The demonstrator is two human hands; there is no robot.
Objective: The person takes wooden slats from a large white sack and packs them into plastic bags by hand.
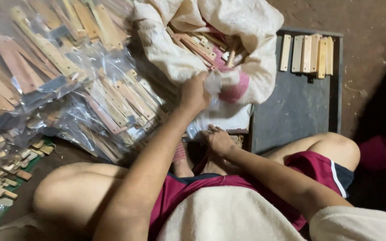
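My left hand (194, 93) reaches forward and grips the top of a clear plastic bag (214, 110) in front of me. Lower down, my right hand (219, 139) holds the bottom of the same bag close to my lap. Just behind the bag lies an open white cloth sack (175, 49) with several flat wooden strips (197, 44) inside it. I sit cross-legged on the floor in maroon shorts.
Clear bags packed with wooden strips (63, 76) are heaped at the left. Small wood offcuts (3, 174) lie at the lower left. A dark grey board (291, 107) at the right carries a row of pale wooden strips (308, 53) on its far end.
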